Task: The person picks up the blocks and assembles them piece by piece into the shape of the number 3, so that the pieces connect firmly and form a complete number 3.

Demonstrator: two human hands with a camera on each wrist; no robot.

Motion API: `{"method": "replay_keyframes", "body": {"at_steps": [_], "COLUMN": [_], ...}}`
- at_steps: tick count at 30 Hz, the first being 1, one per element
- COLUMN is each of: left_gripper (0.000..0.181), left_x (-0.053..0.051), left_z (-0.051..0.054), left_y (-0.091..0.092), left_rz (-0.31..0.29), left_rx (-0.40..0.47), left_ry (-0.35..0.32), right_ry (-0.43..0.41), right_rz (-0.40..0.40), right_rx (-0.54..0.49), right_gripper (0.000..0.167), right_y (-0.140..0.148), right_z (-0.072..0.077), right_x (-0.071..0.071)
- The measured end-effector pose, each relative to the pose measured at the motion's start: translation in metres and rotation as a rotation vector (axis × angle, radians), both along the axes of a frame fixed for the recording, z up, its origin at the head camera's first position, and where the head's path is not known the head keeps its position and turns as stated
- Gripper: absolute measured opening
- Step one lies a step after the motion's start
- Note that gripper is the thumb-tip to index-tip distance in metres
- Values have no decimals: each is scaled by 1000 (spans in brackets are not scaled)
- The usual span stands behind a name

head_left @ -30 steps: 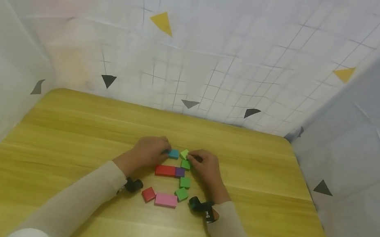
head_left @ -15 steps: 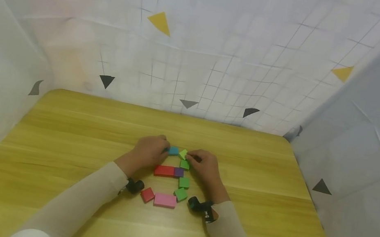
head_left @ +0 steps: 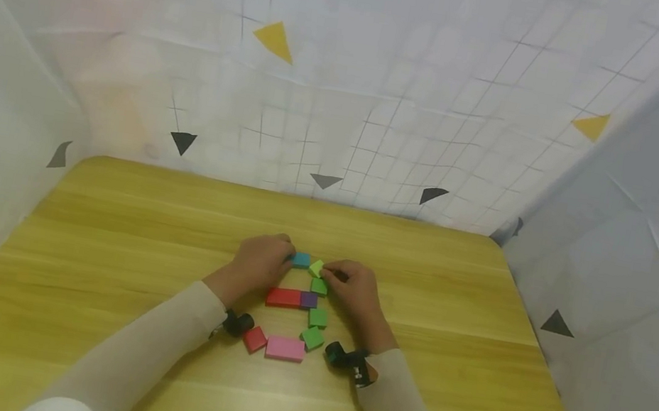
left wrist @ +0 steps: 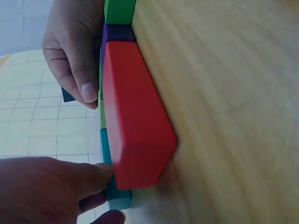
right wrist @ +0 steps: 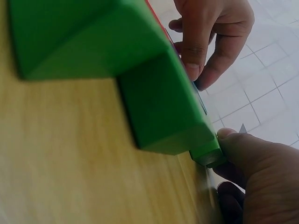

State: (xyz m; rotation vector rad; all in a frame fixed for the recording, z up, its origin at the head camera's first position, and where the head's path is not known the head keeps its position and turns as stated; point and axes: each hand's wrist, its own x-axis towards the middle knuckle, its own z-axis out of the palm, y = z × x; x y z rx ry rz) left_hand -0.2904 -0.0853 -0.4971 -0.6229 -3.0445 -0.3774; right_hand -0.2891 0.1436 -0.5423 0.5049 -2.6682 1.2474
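My left hand pinches the left end of a blue rectangular block at the far end of a block figure; its thumb presses the side in the left wrist view. Just to the right, my right hand holds a light green block, turned at an angle, between thumb and fingers. Nearer lie a green block, a purple block and a long red block butted against the purple one. In the right wrist view, large green blocks partly hide the row behind.
Closer to me come two more green blocks, a pink rectangular block and a tilted small red block. Everything lies on a wood-grain table. White sheeting with printed lines and triangles surrounds its back and sides.
The blue block has slid slightly away from me with my left hand. My right hand stays at the light green block. The whole view has shifted a little.
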Motion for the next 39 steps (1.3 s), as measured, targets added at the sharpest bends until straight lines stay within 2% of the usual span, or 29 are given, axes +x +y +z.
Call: {"method": "replay_keyframes", "body": {"at_steps": [6, 14, 25, 29, 34, 39], "left_gripper": [20, 21, 24, 26, 26, 27], "left_x": [-2, -2, 0, 2, 3, 3], "left_z": [-3, -1, -3, -1, 2, 2], "left_y": [1, 3, 4, 0, -8, -17], "left_rz": [-4, 9, 13, 7, -3, 32], "left_rx": [-8, -3, 48, 81, 106, 79], "left_ry": [22, 34, 29, 26, 59, 69], "right_ry": [6, -9, -21, -22, -20, -15], "right_rz": [-7, -13, -17, -13, -16, -10], "right_rx": [5, 5, -16, -28, -21, -17], "right_gripper": [13, 14, 13, 13, 12, 13], "right_y": [-2, -2, -1, -1, -1, -1], "right_z": [3, 2, 1, 2, 2, 2], "right_x": [1, 0, 1, 1, 2, 2]}}
